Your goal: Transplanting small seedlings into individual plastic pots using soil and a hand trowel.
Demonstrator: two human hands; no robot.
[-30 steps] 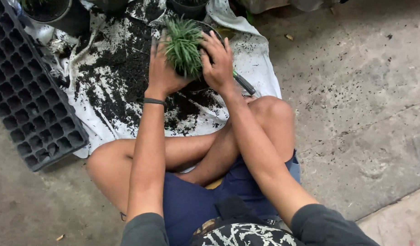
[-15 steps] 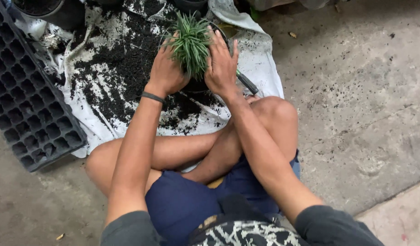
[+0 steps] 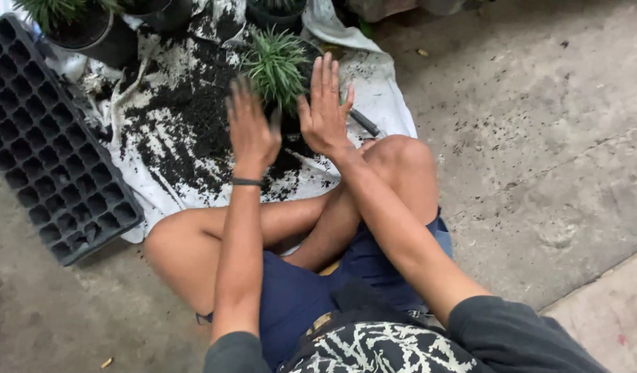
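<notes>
left hand: my left hand (image 3: 251, 131) is up in front of me, fingers spread and straight, holding nothing. it looks blurred, and it sits just near and left of the spiky green grass-like plant (image 3: 277, 63) without touching it.
right hand: my right hand (image 3: 323, 110) is flat and open, fingers stretched towards the far side, empty too. it stands just right of the plant's leaves; i cannot tell whether the fingertips brush them.
plant: the tuft stands upright in a small black plastic pot (image 3: 289, 119), between my two hands and a little beyond them. most of the pot is hidden behind my hands.
ground cloth: the pot rests on a white crumpled cloth (image 3: 384, 93) spread on the floor, covered with loose dark potting soil (image 3: 183, 117).
tool: a dark-handled tool (image 3: 365, 123) lies on the cloth just right of my right hand, near my knee.
tray: a black plastic seedling tray with many square cells (image 3: 52, 148) lies at the left, its edge over the cloth.
other pots: a black round pot with green leaves (image 3: 90, 27) stands at the far left, and another dark pot (image 3: 277, 12) at the far edge.
floor: grey concrete floor (image 3: 539, 138) with scattered soil specks lies to the right.
wrist: a dark band (image 3: 247, 182) circles my left wrist.
</notes>
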